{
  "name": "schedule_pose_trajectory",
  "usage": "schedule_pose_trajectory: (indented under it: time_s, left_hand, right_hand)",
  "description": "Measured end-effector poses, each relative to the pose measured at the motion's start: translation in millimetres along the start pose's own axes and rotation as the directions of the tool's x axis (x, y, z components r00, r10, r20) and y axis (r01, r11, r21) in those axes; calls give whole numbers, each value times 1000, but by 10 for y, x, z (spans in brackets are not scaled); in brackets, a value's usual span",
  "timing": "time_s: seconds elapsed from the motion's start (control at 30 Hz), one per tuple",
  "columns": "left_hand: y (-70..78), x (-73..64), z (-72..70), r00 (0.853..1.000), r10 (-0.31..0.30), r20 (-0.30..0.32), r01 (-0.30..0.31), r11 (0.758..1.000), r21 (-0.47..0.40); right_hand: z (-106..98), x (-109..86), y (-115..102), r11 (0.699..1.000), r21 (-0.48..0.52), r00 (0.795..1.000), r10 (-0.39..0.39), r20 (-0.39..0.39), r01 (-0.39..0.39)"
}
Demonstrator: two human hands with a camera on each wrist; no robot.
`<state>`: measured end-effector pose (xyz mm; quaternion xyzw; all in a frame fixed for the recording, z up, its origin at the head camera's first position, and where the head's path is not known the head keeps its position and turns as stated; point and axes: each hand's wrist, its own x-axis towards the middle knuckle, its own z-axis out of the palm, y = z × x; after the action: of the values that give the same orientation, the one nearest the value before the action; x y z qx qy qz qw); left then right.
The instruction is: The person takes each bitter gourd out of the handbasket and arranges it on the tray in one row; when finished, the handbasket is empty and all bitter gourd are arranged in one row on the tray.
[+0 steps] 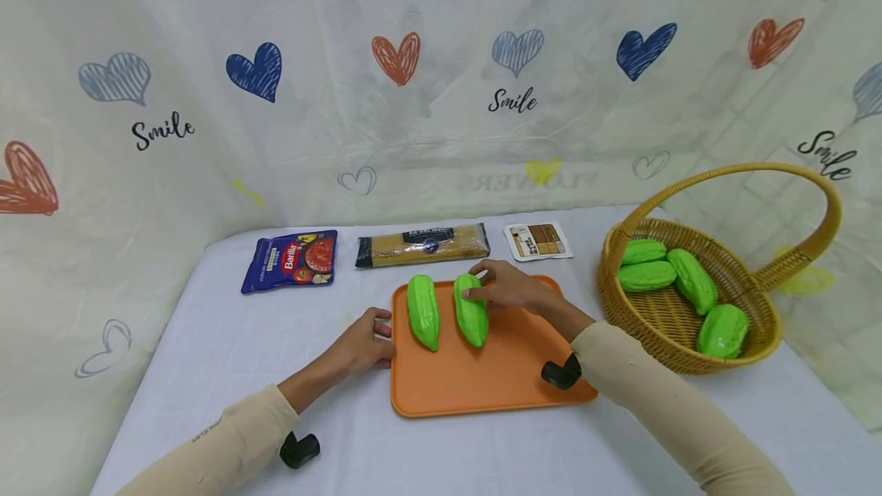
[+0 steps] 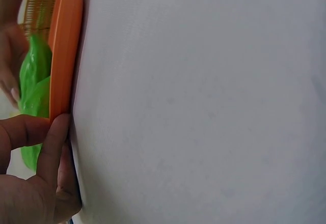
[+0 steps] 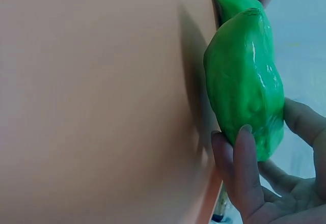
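right wrist view: the fingers (image 3: 246, 165) of the right hand (image 1: 508, 285) pinch the far end of a ridged green gourd (image 1: 472, 318), which is over the far half of an orange tray (image 1: 482, 385); whether its underside touches the tray i cannot tell. a second gourd (image 1: 423, 312) lies just left of it on the tray. the left hand (image 1: 360, 344) pinches the tray's left rim between thumb and fingers. right of the tray, a wicker basket (image 1: 644, 335) holds four more gourds (image 1: 692, 282). along the back of the white-covered counter (image 1: 344, 454) lie a blue pouch (image 1: 276, 262), a clear spaghetti pack (image 1: 455, 245) and a small white packet (image 1: 537, 241).
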<state>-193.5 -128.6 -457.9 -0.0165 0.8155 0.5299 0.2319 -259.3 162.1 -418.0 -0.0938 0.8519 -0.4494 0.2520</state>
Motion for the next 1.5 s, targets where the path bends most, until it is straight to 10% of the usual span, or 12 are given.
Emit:
schedule_pose_trajectory:
  time_s: [0.47, 1.5]
  left_hand:
    - [-7, 6, -1, 1000, -7, 5, 7, 1000, 22]
    - [-21, 37, -4, 1000, -10, 5, 9, 1000, 18]
  right_hand:
    - [20, 56, 8, 999, 53, 992, -12, 123, 6]
    - [266, 98, -98, 984, 179, 997, 1, 72, -14]
